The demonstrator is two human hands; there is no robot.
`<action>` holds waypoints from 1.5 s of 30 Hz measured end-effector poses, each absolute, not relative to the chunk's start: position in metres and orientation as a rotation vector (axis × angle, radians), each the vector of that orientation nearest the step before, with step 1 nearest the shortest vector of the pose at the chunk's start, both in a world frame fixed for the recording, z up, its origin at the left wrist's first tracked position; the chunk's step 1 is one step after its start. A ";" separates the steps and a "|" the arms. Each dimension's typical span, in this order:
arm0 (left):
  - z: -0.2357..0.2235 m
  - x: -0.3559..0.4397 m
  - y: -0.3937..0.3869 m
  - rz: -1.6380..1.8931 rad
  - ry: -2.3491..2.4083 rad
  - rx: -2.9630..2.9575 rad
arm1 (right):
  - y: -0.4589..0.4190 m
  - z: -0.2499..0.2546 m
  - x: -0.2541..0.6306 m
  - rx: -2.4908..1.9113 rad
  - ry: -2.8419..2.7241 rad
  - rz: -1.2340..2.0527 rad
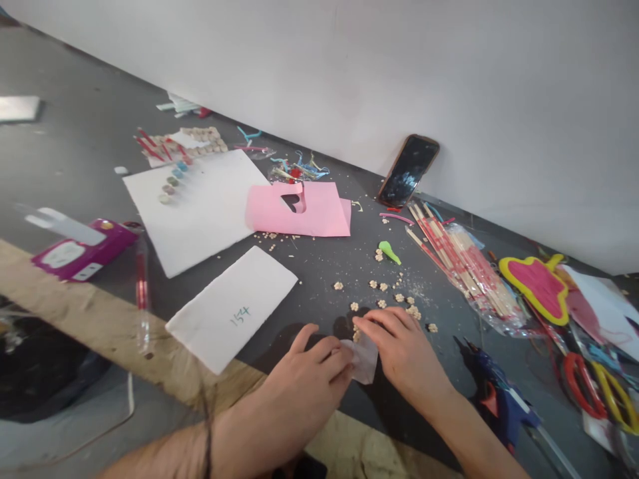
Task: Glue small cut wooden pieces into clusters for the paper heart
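Note:
Both my hands meet over a small white paper piece (366, 362) at the near edge of the dark table (319, 266). My left hand (312, 372) pinches its left side with fingers curled. My right hand (402, 349) rests on its upper right, fingertips pressing a small beige flower-shaped bead (356, 330) onto it. Several more beige beads (384, 289) lie scattered just beyond my fingers. A white card marked "154" (233, 307) lies to the left of my left hand.
A pink paper with a cut-out (299, 209), a big white sheet (200, 206) with bottle caps, a phone (408, 170) leaning on the wall, a pack of wooden sticks (464, 266), a blue glue gun (499, 396), scissors (599, 386) and a purple box (84, 249) surround me.

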State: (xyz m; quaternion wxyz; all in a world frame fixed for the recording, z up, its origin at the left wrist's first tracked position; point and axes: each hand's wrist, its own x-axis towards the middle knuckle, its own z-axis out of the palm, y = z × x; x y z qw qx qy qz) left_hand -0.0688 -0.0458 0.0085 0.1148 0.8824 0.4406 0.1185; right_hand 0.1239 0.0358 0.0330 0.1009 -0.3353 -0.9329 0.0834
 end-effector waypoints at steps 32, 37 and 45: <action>0.015 -0.066 -0.047 0.252 1.331 2.665 | 0.027 0.027 0.118 -1.070 -2.708 0.246; 0.011 -0.064 -0.047 0.294 1.340 2.664 | 0.028 0.028 0.119 -1.082 -2.722 0.228; 0.017 -0.062 -0.044 0.291 1.350 2.670 | 0.029 0.026 0.118 -1.073 -2.720 0.273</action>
